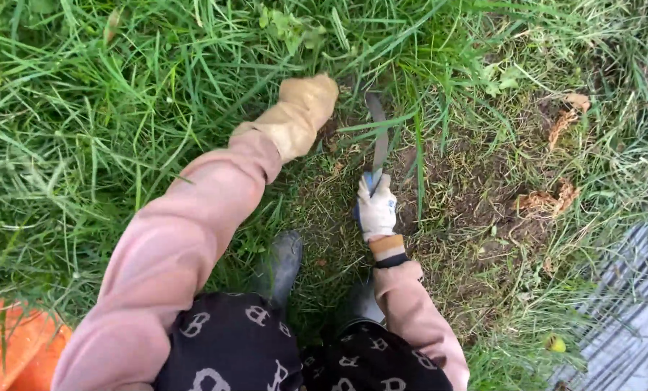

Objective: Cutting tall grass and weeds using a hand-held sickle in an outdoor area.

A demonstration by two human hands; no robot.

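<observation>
- The left hand [306, 108], in a tan glove, reaches far into the long grass [85, 108]; I cannot tell how its fingers sit.
- The right hand [377, 208], in a white glove, has its fingers wrapped tight around the blue handle of a sickle [378, 141], whose blade points far over bare dirt [476, 210].
- An orange sack [13, 347] lies near left.

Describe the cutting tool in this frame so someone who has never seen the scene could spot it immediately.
Start at the patch of bare soil right of the long grass. At its left edge the right hand, in a white glove, grips a sickle with a blue handle. Its thin, curved grey blade points away, the only metal among green stems.
</observation>
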